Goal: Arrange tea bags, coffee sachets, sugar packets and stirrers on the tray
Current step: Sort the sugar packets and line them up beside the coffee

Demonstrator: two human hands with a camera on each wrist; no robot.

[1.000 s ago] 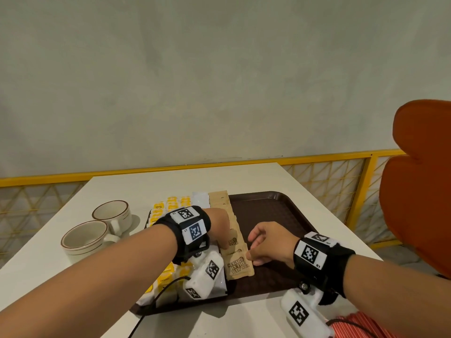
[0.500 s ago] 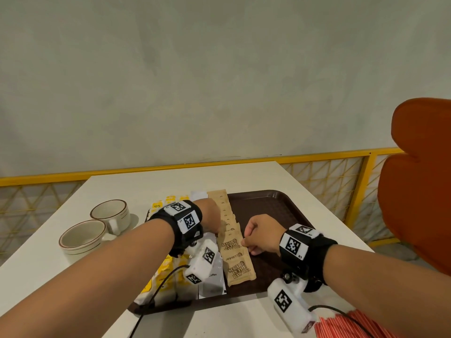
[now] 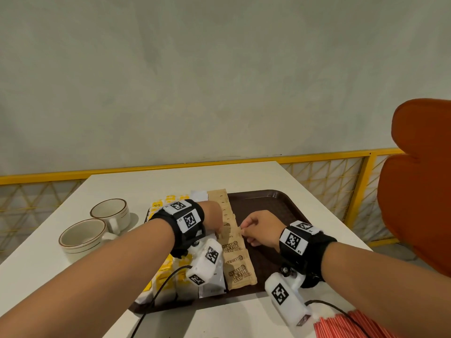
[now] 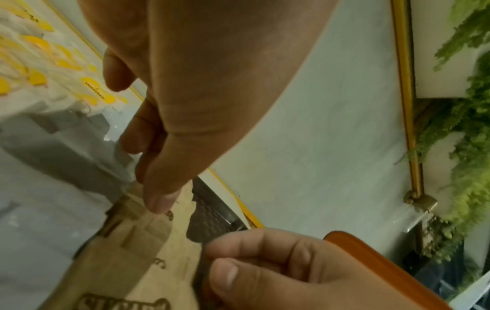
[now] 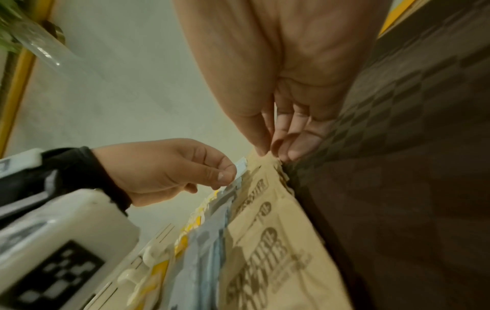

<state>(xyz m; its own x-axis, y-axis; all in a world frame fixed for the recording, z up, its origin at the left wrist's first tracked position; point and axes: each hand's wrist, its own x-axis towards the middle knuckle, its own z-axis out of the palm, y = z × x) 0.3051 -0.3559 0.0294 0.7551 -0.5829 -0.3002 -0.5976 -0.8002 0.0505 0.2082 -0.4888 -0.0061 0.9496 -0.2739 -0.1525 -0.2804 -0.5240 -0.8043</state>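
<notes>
On the tray (image 3: 273,203), sugar packets (image 3: 234,254) run front-to-back.

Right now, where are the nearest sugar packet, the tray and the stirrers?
nearest sugar packet (image 3: 240,276): head view, on its printed face.
tray (image 3: 268,206): head view, on its bare brown floor.
stirrers (image 3: 341,326): head view, on the red striped bundle.

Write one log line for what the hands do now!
left hand: touches sugar packets | right hand: pinches packet edge | tray: stirrers off
</notes>
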